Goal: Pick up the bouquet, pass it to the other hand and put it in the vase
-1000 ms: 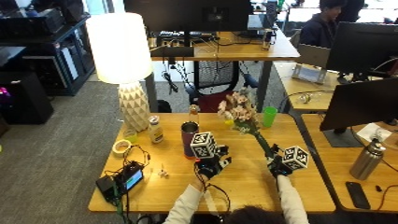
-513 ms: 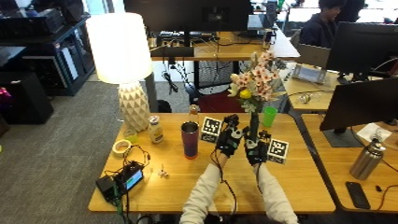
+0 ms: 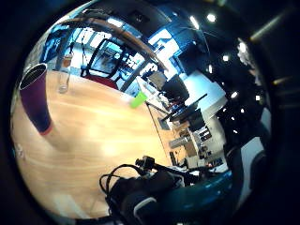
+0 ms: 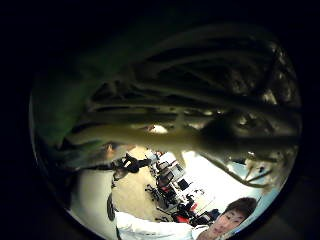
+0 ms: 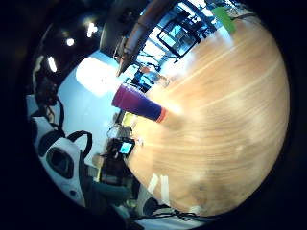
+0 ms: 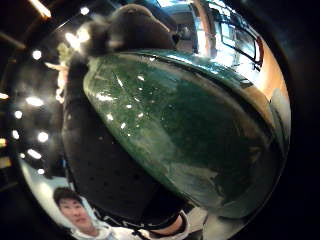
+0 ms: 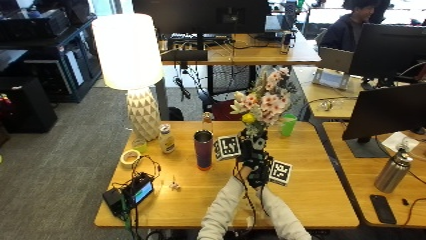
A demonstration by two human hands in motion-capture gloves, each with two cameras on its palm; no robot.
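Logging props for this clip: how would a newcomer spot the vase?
Start at the big white lamp on the wooden table. Right of it, past the small bottle, stands a tall, dark purple tumbler-like vase with an orange base, the only open-topped cylinder there.

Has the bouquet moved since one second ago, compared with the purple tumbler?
Yes. The bouquet was tilted low near the purple tumbler; now it stands upright, higher and further right of it.

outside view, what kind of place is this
Most likely an open-plan office or lab workspace. Wooden desks stand in rows, dark computer monitors sit on several of them, and a person is seated at a desk further back. A large white lamp stands at the near desk's corner.
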